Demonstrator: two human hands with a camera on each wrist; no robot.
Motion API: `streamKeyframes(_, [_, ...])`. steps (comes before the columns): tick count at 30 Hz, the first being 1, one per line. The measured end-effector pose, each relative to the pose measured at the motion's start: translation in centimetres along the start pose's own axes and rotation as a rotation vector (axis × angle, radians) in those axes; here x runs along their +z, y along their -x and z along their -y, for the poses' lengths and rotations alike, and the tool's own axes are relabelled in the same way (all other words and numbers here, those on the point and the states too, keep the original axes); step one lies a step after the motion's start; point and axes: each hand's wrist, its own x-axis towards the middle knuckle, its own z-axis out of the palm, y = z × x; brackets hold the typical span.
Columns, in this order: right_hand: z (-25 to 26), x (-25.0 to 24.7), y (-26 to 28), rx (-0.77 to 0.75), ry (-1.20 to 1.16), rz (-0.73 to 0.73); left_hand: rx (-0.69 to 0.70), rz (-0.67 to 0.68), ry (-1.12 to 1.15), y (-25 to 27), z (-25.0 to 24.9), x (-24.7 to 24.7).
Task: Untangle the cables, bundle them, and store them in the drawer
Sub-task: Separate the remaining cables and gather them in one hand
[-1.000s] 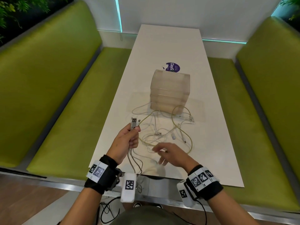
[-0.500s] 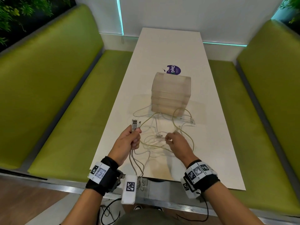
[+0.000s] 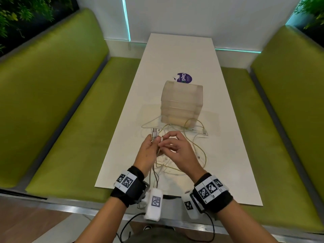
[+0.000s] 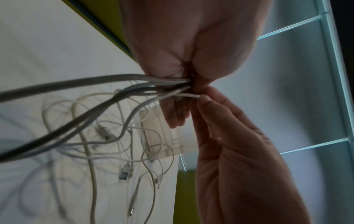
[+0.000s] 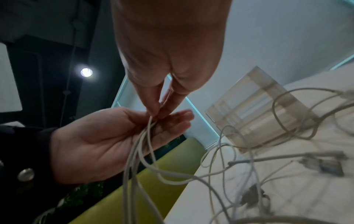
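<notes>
A tangle of white and beige cables (image 3: 196, 148) (image 4: 107, 145) (image 5: 249, 174) lies on the white table (image 3: 228, 155) in front of a translucent drawer unit (image 3: 182, 104) (image 5: 254, 112). My left hand (image 3: 149, 151) (image 5: 107, 142) grips several gathered cable ends, a USB plug (image 3: 155, 132) sticking up above its fingers. My right hand (image 3: 175, 148) (image 4: 229, 136) pinches a thin white cable end between thumb and forefinger, right against the left hand's bundle. The cables hang down from both hands to the table.
Green padded benches (image 3: 61, 120) (image 3: 280, 111) flank the table on both sides. A purple round sticker (image 3: 184, 78) lies behind the drawer unit. The drawers look closed. The table's near edge (image 3: 175, 193) is just under my wrists.
My right hand rose from the tangle on the table and came left to meet the left hand, bringing a thin cable end. The left hand stayed raised with its bundle.
</notes>
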Motion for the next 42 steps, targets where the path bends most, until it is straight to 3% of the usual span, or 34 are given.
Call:
streamKeyframes(10, [0.5,2.0,-0.6,0.021,-0.056,-0.199,-0.040,0.004,0.205,0.6,0.0,0.0])
streamKeyframes(15, [-0.3,1.9,-0.8,0.099,0.134,-0.259,-0.011,0.029,0.110,0.8,-0.1,-0.8])
streamKeyframes(18, [-1.2,1.5,-0.4,0.243,0.050,-0.058,0.042,-0.036,0.004,0.5,-0.6,-1.2])
streamKeyframes(22, [-2.1,0.8,-0.1,0.300,-0.044,0.423,0.071,-0.059,-0.059,0.7,-0.8,-1.8])
streamKeyframes(25, [-2.1,0.6,-0.3,0.354,0.084,0.646,0.102,-0.114,-0.009,0.8,-1.2,-2.2])
streamKeyframes(28, [-2.6,1.1,-0.4,0.306,0.230,0.565,0.103,-0.118,0.098,0.9,-2.0,-2.6])
streamKeyframes(32, [-2.7,1.0,-0.5,0.246,0.146,0.343,0.134,-0.119,0.172,1.0,-2.9,-3.2])
streamKeyframes(38, [-1.8,0.6,-0.3,0.278,0.164,0.557,0.131,-0.099,0.221,1.0,-2.7,-3.1])
streamKeyframes(42, [-2.0,0.9,-0.1,0.220,0.155,0.386,0.139,-0.110,0.223,0.8,-2.7,-3.0])
